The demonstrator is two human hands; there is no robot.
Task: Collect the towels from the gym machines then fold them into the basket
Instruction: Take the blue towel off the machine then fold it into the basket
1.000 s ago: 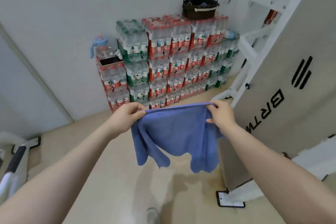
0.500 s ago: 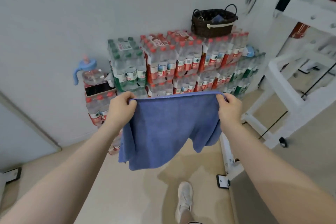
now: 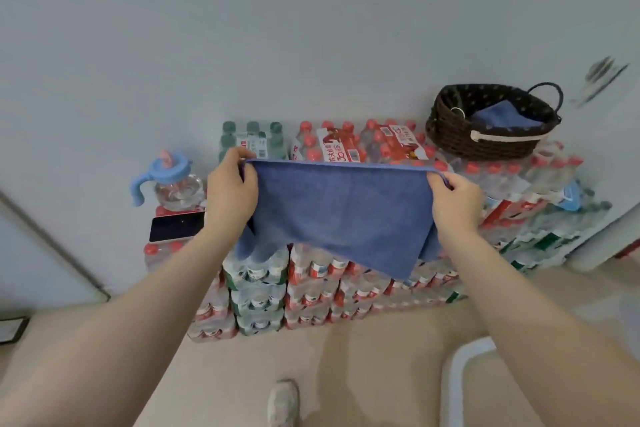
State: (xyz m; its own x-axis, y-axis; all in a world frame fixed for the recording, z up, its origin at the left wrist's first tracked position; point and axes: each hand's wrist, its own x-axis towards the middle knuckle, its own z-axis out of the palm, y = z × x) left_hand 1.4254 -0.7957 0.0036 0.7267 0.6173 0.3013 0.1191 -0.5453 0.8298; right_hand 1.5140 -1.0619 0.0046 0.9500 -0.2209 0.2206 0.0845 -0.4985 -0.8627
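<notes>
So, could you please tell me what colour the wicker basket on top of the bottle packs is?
The woven wicker basket is dark brown, seen in the head view.

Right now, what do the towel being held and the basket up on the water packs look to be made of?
Towel: soft blue cloth, likely microfibre or terry; matte, fuzzy face, stitched top hem, drapes limp between the left hand and right hand.
Basket: dark brown woven strands, wicker or plastic rattan, cannot tell which; dotted fabric lining, thin looped handle.
</notes>
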